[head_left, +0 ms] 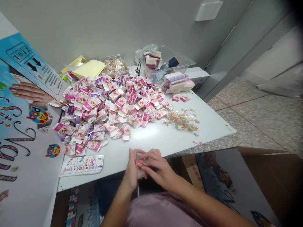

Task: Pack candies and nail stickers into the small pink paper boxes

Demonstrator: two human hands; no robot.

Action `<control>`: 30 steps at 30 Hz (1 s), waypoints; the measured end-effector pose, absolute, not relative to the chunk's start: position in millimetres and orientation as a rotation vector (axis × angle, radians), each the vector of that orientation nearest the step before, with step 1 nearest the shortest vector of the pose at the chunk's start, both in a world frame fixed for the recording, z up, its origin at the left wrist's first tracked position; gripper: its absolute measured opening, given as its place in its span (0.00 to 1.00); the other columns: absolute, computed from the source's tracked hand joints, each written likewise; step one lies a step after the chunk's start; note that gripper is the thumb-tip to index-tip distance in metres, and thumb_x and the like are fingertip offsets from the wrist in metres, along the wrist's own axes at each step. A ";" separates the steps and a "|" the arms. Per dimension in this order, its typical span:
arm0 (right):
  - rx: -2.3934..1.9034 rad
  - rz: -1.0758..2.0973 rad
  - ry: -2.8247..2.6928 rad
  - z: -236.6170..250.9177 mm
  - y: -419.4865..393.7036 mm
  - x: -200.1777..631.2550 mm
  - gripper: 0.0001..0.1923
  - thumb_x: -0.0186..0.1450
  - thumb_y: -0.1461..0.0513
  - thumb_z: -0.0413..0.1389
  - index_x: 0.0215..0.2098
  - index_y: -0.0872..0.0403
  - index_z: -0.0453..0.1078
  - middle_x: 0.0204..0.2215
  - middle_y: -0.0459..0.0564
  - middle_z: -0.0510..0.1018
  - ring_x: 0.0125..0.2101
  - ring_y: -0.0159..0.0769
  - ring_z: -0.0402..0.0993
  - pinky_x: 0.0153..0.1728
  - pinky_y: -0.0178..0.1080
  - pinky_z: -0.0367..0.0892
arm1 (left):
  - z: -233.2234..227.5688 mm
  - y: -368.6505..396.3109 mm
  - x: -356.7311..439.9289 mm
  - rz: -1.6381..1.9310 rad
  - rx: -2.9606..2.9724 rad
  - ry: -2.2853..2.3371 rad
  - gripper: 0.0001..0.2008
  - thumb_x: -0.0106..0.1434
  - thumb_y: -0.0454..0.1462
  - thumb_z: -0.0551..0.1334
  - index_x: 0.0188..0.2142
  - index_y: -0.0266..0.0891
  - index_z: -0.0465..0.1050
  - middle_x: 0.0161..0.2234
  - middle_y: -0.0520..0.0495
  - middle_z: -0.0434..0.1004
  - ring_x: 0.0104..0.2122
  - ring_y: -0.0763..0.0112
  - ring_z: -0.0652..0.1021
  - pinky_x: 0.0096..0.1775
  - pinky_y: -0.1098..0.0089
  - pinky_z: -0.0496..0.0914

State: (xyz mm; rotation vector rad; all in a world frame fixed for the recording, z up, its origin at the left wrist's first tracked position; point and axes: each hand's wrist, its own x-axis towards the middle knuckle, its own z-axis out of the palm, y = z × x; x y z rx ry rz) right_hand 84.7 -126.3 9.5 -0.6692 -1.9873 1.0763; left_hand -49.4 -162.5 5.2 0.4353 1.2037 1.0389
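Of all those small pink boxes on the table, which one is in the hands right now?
The small pink box at the table's near edge, pinched between the left hand and right hand. It sits apart from the big pile of boxes farther back.

Bright even light; glare on table [151, 135]; corners dark, edges warped.

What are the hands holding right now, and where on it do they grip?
Both the left hand and right hand pinch one small pink packet between their fingertips; the exact grip points are hidden.

pink-and-white printed boxes [109, 107] at twelve o'clock, yellow paper [91, 67] beyond, multicoloured bits [182, 121] at two o'clock on white table [165, 138]
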 end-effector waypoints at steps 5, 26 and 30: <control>-0.637 1.048 -2.106 5.6 -130.3 83.8 0.13 0.69 0.65 0.52 0.52 0.54 0.67 0.40 0.55 0.78 0.40 0.40 0.70 0.43 0.46 0.66 | 2.1 -167.5 -50.8 1.102 0.508 1.213 0.21 0.62 0.56 0.56 0.41 0.41 0.65 0.23 0.55 0.68 0.18 0.78 0.64 0.18 0.80 0.54; -0.939 1.279 -1.374 46.5 -54.4 104.3 0.12 0.60 0.57 0.65 0.41 0.52 0.81 0.23 0.48 0.79 0.15 0.27 0.66 0.13 0.32 0.65 | 21.1 -182.9 -53.2 1.473 0.610 1.266 0.22 0.60 0.51 0.64 0.47 0.41 0.65 0.39 0.42 0.75 0.32 0.64 0.78 0.23 0.70 0.71; -0.719 1.257 -1.590 56.6 -95.4 82.1 0.11 0.64 0.64 0.60 0.44 0.49 0.80 0.31 0.50 0.82 0.23 0.31 0.75 0.18 0.31 0.72 | 37.9 -182.4 -35.8 1.495 0.700 1.228 0.27 0.62 0.52 0.63 0.55 0.41 0.63 0.33 0.44 0.76 0.27 0.66 0.77 0.24 0.70 0.72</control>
